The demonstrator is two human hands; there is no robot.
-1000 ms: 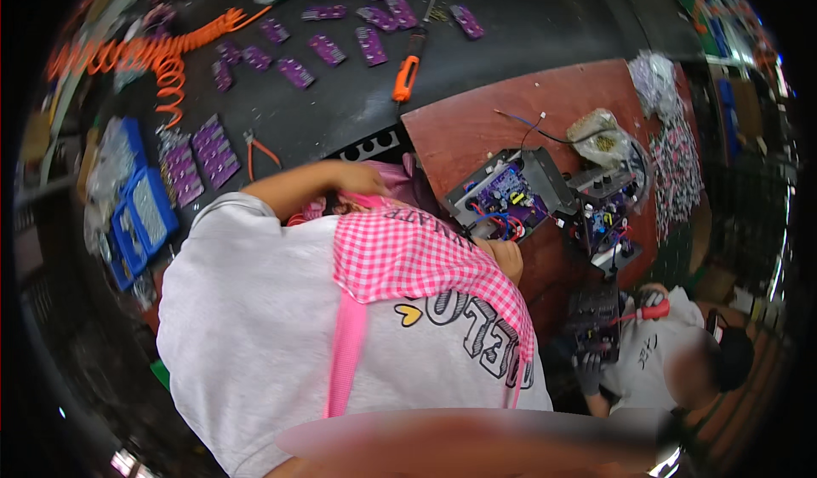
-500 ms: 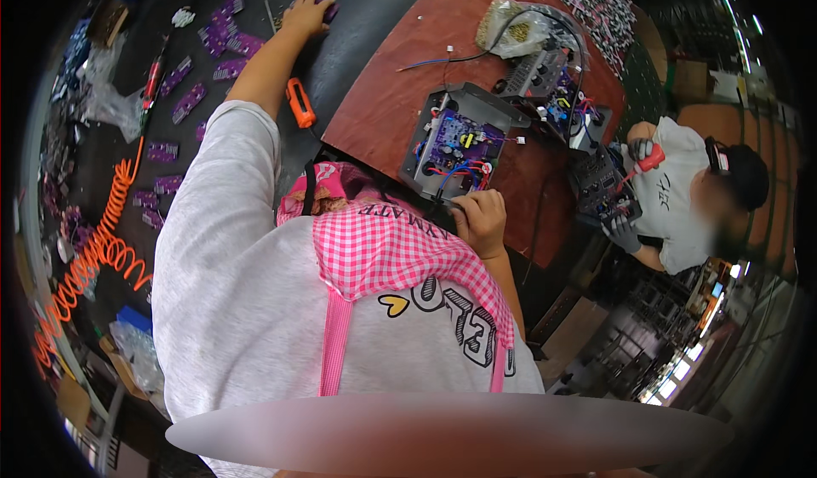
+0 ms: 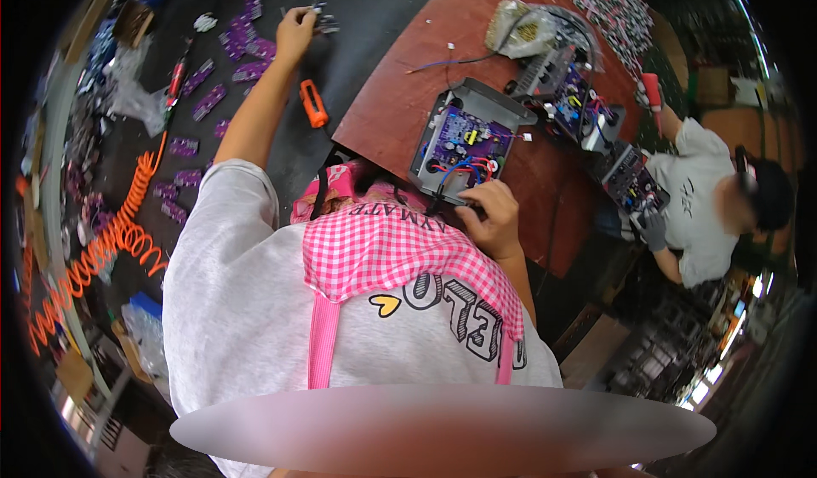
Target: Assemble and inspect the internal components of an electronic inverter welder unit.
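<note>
- Silver-flecked, what seems a small circuit board [image 3: 328, 23] is showing beside the left hand [image 3: 296, 34]; its fingers are bending nearly together, though I cannot tell whether they are gripping it.
- Handling it by the edges would probably be sparing its components.
- It is lying just right of those fingertips.
- The right hand [image 3: 494, 214] is curling at the open grey enclosure [image 3: 492, 98], near its lower edge, any hold hidden.
- Farther out, an orange electric screwdriver [image 3: 313, 104] is resting.

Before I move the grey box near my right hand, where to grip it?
Probably grip the grey box by its left wall, from the left: that raised edge looks bare, while the circuit board lies inside, your right hand near the lower corner.
</note>
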